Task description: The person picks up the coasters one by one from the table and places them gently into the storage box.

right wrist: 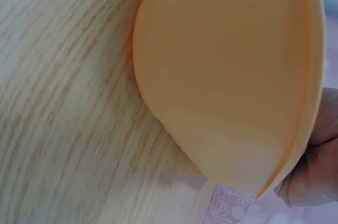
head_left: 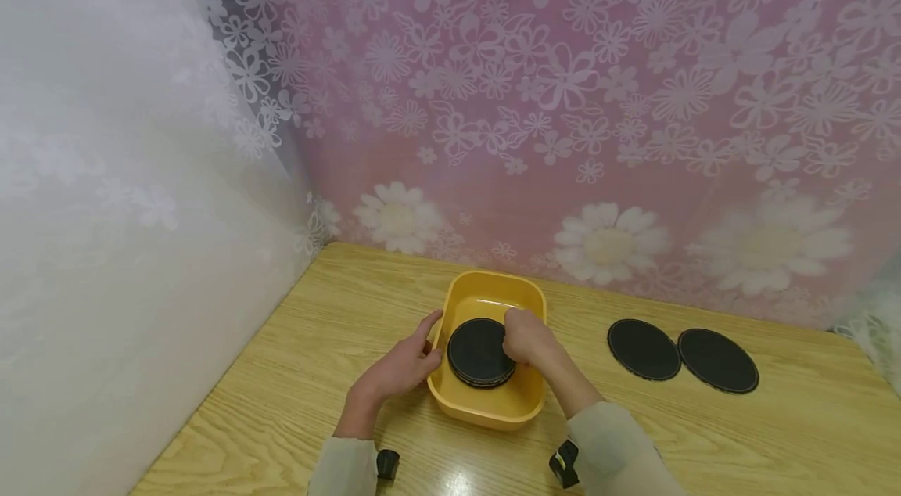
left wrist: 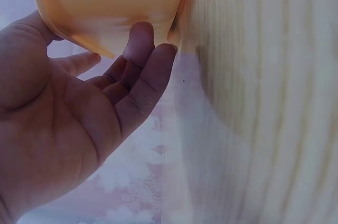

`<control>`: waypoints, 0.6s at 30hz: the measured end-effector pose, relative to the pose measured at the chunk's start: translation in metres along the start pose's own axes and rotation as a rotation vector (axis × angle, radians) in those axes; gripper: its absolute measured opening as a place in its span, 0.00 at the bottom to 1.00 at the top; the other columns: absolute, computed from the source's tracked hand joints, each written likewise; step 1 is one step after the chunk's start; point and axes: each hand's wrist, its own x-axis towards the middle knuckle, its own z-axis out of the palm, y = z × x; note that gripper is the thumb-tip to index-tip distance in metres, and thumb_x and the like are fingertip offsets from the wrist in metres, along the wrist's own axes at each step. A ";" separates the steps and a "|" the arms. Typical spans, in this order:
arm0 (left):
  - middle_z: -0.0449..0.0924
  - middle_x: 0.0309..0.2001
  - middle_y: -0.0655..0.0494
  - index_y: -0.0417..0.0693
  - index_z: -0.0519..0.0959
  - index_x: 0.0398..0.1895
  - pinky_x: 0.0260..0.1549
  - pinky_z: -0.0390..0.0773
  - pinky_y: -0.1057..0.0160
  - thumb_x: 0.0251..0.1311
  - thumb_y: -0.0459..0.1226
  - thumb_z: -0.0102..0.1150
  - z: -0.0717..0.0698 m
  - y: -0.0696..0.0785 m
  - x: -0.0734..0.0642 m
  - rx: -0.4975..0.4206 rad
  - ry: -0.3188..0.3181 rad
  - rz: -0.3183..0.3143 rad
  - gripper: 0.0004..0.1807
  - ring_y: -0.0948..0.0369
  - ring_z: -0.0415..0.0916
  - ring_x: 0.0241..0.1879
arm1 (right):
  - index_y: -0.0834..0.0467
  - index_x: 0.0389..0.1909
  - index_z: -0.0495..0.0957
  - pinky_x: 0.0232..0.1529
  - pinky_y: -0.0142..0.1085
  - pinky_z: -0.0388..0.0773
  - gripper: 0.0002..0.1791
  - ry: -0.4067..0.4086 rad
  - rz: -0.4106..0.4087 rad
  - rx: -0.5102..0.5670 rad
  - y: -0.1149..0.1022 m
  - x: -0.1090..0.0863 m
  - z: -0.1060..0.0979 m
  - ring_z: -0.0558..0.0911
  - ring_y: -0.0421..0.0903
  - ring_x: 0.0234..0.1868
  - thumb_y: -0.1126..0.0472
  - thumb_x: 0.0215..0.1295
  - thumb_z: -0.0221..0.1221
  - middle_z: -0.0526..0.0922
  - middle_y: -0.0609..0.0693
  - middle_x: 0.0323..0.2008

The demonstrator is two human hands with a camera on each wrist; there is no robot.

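A yellow rectangular plastic tub (head_left: 493, 404) with rounded corners stands on the table. Inside it is a stack of round black coasters (head_left: 480, 353) with pale stitched edges. At the tub's left side my left hand (head_left: 401, 364) holds the wall, thumb by the rim; the left wrist view has its fingers (left wrist: 145, 89) bent against the outside. My right hand (head_left: 529, 337) reaches over the right rim, its curled fingers gripping the stack's right edge. In the right wrist view the tub wall (right wrist: 227, 76) hides most of that hand (right wrist: 317, 166).
Two more round black coasters (head_left: 644, 350) (head_left: 718, 360) lie side by side on the wood-grain table (head_left: 296, 402), right of the tub. A pink floral curtain (head_left: 493, 128) hangs behind, and a whitish sheet (head_left: 141, 246) borders the left edge.
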 end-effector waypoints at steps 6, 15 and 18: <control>0.76 0.38 0.49 0.50 0.46 0.80 0.28 0.70 0.61 0.72 0.37 0.45 0.000 0.001 -0.001 0.008 0.000 0.002 0.36 0.59 0.70 0.26 | 0.66 0.33 0.75 0.14 0.31 0.67 0.04 0.009 -0.001 -0.018 -0.001 -0.001 0.001 0.73 0.45 0.14 0.74 0.65 0.53 0.74 0.55 0.22; 0.75 0.36 0.50 0.50 0.46 0.80 0.26 0.69 0.61 0.72 0.37 0.45 0.000 0.003 -0.001 0.001 0.003 -0.006 0.36 0.59 0.68 0.24 | 0.67 0.40 0.76 0.22 0.35 0.71 0.04 0.049 -0.017 -0.084 -0.003 -0.002 0.004 0.76 0.48 0.24 0.72 0.65 0.56 0.75 0.55 0.28; 0.75 0.36 0.50 0.50 0.46 0.80 0.26 0.69 0.61 0.71 0.37 0.45 0.000 0.003 -0.001 0.007 0.006 -0.008 0.36 0.59 0.68 0.24 | 0.66 0.40 0.77 0.26 0.37 0.73 0.05 0.067 -0.022 -0.105 -0.003 -0.002 0.005 0.75 0.48 0.26 0.72 0.64 0.58 0.76 0.54 0.29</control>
